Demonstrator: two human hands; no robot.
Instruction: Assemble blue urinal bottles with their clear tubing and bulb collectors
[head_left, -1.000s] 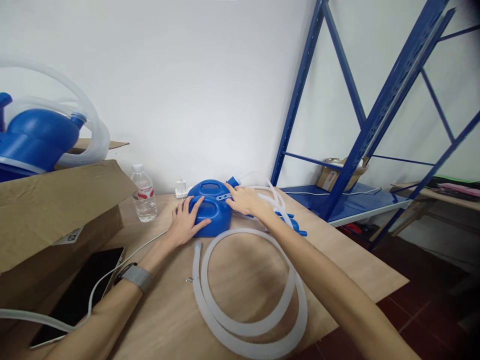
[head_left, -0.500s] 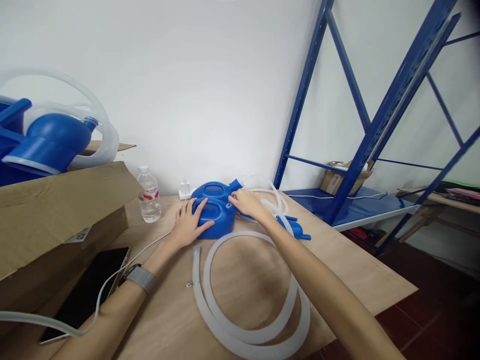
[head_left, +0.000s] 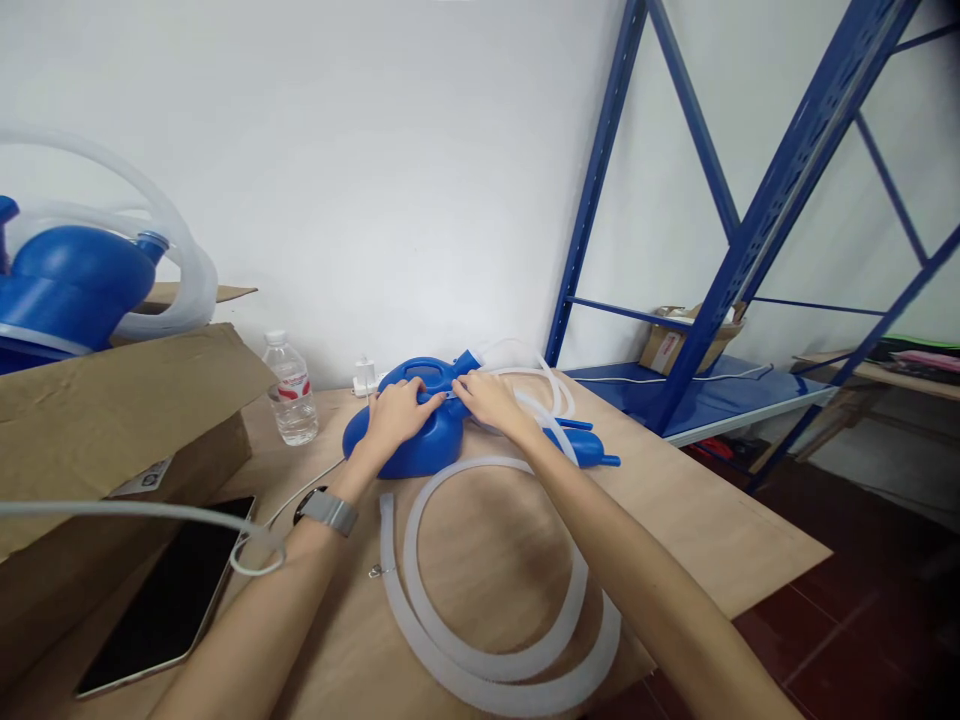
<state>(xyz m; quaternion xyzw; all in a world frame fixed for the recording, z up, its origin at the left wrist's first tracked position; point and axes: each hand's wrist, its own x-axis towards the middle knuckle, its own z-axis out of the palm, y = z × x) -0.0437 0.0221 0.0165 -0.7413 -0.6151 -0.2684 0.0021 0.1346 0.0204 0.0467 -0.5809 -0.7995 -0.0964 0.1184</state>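
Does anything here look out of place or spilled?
One thing: the white cable crosses in front of the tablet and curls into a loop by the left forearm, untidy and perhaps easy to snag. No spill shows; the bottle stands upright.

The 2 jugs (head_left: 427,450) on the light tan tabletop (head_left: 712,530) are plain blue; the coiled hose (head_left: 510,662) is milky white. The watch strap (head_left: 330,512) is grey, the bottle label (head_left: 291,388) white and red, the tablet (head_left: 169,590) black (its rim pale), the carton (head_left: 127,420) brown, the rack (head_left: 765,230) blue.
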